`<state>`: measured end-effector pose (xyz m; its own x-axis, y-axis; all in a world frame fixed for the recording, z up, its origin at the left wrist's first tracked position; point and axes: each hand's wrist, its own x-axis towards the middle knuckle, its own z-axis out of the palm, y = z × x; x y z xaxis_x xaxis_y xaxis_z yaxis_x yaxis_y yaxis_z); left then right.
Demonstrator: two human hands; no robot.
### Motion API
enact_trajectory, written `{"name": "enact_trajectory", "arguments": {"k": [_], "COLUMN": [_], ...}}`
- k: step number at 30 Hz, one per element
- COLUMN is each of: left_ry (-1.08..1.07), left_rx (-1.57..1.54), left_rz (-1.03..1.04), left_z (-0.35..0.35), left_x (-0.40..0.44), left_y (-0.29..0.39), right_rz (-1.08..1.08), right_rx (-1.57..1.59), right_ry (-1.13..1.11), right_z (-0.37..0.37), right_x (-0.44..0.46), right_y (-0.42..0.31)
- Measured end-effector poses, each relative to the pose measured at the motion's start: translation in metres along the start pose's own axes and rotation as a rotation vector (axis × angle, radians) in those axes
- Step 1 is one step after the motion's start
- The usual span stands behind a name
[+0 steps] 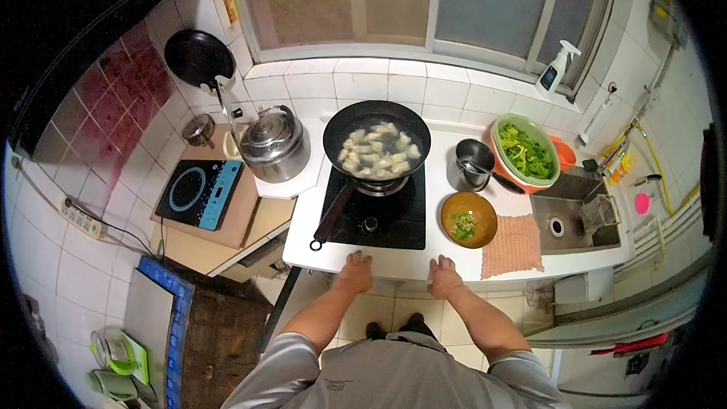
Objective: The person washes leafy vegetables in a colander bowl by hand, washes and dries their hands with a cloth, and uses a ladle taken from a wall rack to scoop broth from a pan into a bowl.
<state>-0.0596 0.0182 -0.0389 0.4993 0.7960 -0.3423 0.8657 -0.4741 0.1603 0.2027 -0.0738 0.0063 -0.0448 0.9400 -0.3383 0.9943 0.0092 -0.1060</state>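
Note:
My left hand [354, 272] rests at the front edge of the white counter, below the gas stove [363, 223]. A little to the right, my right hand [444, 276] touches the same edge. Both have fingers slightly apart and hold nothing. On the burner stands a black wok [337, 117], its long handle pointing toward my left hand. Pale dumplings [379, 151] lie in the liquid inside it. Nearest my right hand is a brownish-yellow bowl [488, 220] containing chopped green pieces [463, 225]. Behind the bowl, a metal pot [458, 174] holds a dark-handled utensil [500, 179].
Leafy greens [522, 150] fill a pale green basin [496, 136] beside the sink [587, 238]. A pink cloth [513, 248] lies on the counter. Left are a lidded steel pot [274, 151] and an induction cooker [198, 193]. A spray bottle [556, 70] stands on the sill.

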Motion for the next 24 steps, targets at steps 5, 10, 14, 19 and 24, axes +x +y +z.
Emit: {"name": "enact_trajectory", "arguments": {"k": [5,10,14,19,24], "left_ry": [-0.003,0.079,0.019,0.033,0.061], "left_rx": [-0.014,-0.061,-0.020,-0.152,-0.091], "left_rz": [0.006,-0.001,-0.008,-0.071,-0.035], "left_z": [-0.008,-0.003,-0.020,-0.027,-0.012], "left_x": [-0.005,-0.006,-0.013,-0.019,-0.014], "left_y": [0.002,0.004,0.010,0.014,0.009], "right_rz": [-0.063,-0.057,-0.025,-0.044,-0.034], "right_rx": [-0.108,-0.121,-0.068,-0.100,-0.109], "right_ry": [0.019,-0.042,-0.033,-0.050,-0.008], "right_z": [-0.016,-0.009,0.003,-0.005,0.004], "right_x": [-0.006,-0.002,0.001,0.000,0.001], "right_y": [-0.006,-0.001,0.003,0.000,0.002]}}
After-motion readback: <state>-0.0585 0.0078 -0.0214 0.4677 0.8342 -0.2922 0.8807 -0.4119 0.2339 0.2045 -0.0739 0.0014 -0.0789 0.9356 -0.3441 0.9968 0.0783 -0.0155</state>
